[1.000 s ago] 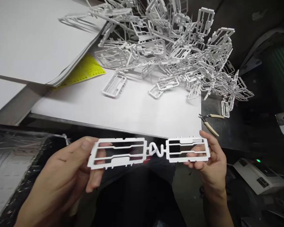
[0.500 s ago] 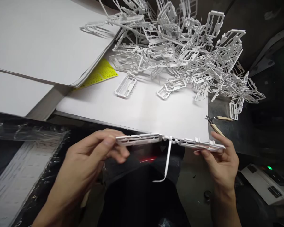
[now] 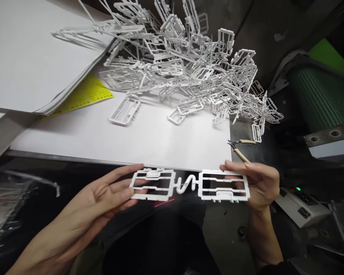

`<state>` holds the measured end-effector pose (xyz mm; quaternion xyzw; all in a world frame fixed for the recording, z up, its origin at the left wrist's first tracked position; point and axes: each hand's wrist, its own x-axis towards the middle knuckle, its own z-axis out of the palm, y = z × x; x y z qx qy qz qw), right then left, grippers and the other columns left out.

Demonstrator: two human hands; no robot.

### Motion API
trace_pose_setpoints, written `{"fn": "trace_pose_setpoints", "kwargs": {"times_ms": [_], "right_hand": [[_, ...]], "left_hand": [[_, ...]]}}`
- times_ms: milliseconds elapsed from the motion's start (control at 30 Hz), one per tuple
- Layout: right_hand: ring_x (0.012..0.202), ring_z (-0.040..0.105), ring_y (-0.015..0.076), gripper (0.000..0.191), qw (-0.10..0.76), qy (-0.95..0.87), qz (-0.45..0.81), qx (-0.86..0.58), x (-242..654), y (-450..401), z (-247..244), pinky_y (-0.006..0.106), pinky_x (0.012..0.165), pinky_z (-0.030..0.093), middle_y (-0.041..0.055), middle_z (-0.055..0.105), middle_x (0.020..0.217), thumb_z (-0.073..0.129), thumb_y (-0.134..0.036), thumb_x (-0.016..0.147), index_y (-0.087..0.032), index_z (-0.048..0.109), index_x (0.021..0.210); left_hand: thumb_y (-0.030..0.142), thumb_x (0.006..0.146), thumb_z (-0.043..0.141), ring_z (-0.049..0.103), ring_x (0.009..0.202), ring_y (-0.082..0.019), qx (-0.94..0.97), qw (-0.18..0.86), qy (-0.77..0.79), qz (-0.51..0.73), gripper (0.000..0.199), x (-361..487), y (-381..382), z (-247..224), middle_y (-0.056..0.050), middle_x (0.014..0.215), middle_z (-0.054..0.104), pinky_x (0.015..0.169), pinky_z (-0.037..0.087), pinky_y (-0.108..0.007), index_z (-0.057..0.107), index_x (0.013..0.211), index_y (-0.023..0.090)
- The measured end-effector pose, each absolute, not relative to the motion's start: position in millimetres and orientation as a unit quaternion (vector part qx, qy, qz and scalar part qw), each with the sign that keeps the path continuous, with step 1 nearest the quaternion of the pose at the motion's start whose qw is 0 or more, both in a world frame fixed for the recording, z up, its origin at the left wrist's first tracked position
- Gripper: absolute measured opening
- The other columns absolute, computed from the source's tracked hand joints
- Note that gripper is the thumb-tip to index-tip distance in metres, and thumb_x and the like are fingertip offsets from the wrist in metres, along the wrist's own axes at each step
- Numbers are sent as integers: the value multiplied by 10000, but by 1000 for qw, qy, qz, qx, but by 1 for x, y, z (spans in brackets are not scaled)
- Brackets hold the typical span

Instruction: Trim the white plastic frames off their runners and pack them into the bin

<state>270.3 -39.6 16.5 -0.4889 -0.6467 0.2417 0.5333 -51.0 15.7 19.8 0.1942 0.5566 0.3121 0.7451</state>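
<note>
Between my two hands, just in front of the table edge, is a white moulded plastic piece: two slotted rectangular frames [image 3: 200, 185] joined by a zigzag runner [image 3: 186, 185]. My left hand [image 3: 111, 193] pinches the outer end of the left frame, thumb in front and fingers behind. The outer end of the right frame is gripped by my right hand [image 3: 259, 183], whose fingers lie partly hidden behind it. The frames' flat faces are turned toward me. Beyond them on white paper lie a loose white frame [image 3: 125, 110] and two more overlapping ones [image 3: 186, 109].
A tangled heap of similar white plastic frames [image 3: 189, 65] covers the back of the table. Nippers with beige handles [image 3: 240, 147] lie open at the paper's right edge. A yellow sheet [image 3: 86, 95] pokes out under stacked white sheets [image 3: 31, 57]. At right stands green-sided equipment [image 3: 312, 99].
The plastic piece has been turned from nearly edge-on to face me, and its hanging sprue no longer shows. Both hands still hold its ends. The view has swung right.
</note>
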Motion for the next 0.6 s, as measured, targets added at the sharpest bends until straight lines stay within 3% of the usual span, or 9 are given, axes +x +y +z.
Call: {"fn": "trace_pose_setpoints", "kwargs": {"times_ms": [67,133,167,233,300,367,433,533,600], "right_hand": [[1066,743,314,347,494,-669,186,-523,286,-33,22,481,905,681,58,724,1253,845,-250,1009,-284,674,1308],[1076,733,328,113,440,-675,102,-583,310,-26,25,510,992,632,59,745,1180,815,-278,1023,-241,743,1102],[1069,731,337,100,411,-671,62,-614,324,-23,24,529,1029,604,55,755,1137,791,-324,1039,-236,747,1017],[1092,714,372,221,335,-671,11,-661,355,-16,17,574,1074,553,52,749,1150,722,-462,1069,-251,748,1008],[1180,661,428,415,236,-696,6,-678,387,-7,5,642,1072,517,75,697,1291,590,-649,1084,-261,735,1073],[1245,595,508,776,149,-732,15,-665,414,1,-5,718,1027,502,139,601,1438,513,-914,953,-243,678,1305],[1261,562,552,1036,101,-750,34,-653,435,9,-8,749,1022,473,183,565,1467,492,-1040,814,-219,609,1434],[1219,582,555,1012,57,-748,70,-657,447,17,3,710,985,485,173,651,1344,572,-1014,760,-243,640,1413],[1101,637,538,945,31,-741,81,-666,441,19,16,640,847,549,180,701,1177,639,-949,738,-243,678,1366]], "left_hand": [[316,597,1009,805,921,-218,198,732,561,333,678,-51,15,17,-24,1019,823,724,641,-132,745,1218,253],[311,597,1015,800,970,-235,204,729,548,357,645,-52,14,13,-32,978,825,735,646,-141,755,1183,243],[302,614,1012,799,976,-235,210,732,534,366,622,-53,13,12,-44,978,824,743,648,-146,757,1178,232],[290,678,989,799,961,-218,230,744,498,382,571,-55,13,11,-67,1006,821,758,650,-154,757,1195,214],[280,752,949,794,955,-191,251,749,463,402,523,-56,14,11,-73,1041,816,776,650,-155,755,1233,217],[270,801,915,787,946,-167,263,750,437,421,476,-55,16,12,-64,1055,812,782,648,-150,758,1249,233],[258,819,901,783,944,-159,267,752,419,433,449,-54,17,13,-56,1060,811,782,649,-150,764,1246,245],[235,827,894,781,958,-159,262,758,403,442,434,-51,16,13,-52,1067,811,790,652,-154,767,1242,250],[224,832,890,785,950,-160,253,757,399,452,427,-50,15,11,-54,1054,813,804,658,-167,766,1241,243]]}}
